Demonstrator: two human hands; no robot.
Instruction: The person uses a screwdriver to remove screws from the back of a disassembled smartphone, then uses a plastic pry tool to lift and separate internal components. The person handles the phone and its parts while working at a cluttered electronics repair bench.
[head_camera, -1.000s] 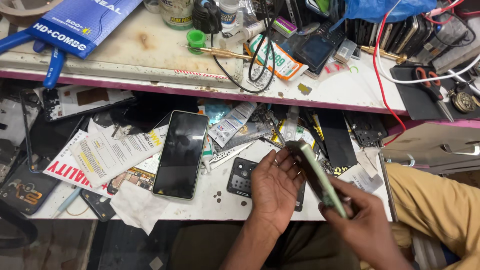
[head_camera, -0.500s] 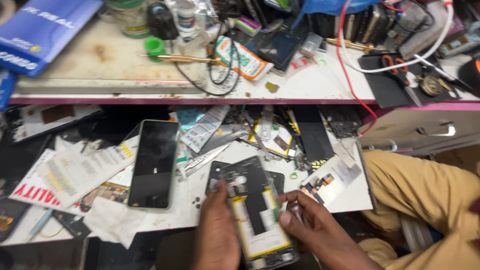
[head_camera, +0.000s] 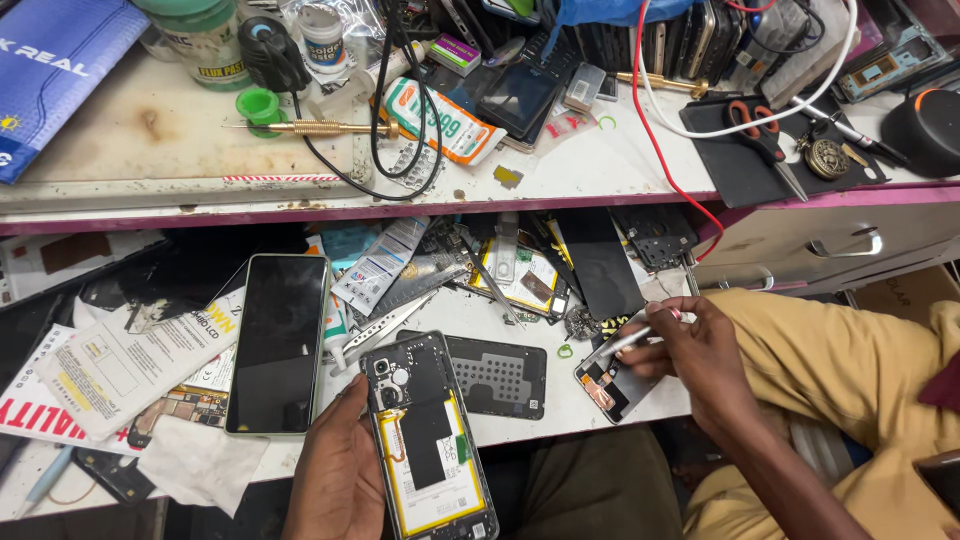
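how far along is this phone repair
Done: the phone lies opened, its back cover off beside it, battery and boards exposed. In hand: the left hand steadies the phone while the right hand lifts tweezers from the tray. Left: the inside work and refitting the cover.

Beside the glossy black display panel (head_camera: 276, 342), the opened phone (head_camera: 427, 440) shows a yellow battery crossed by a black strip; above it lie orange-handled scissors (head_camera: 762, 135), a green cap (head_camera: 260, 104), a red cable (head_camera: 660, 150) and a pink-edged shelf (head_camera: 450, 208)
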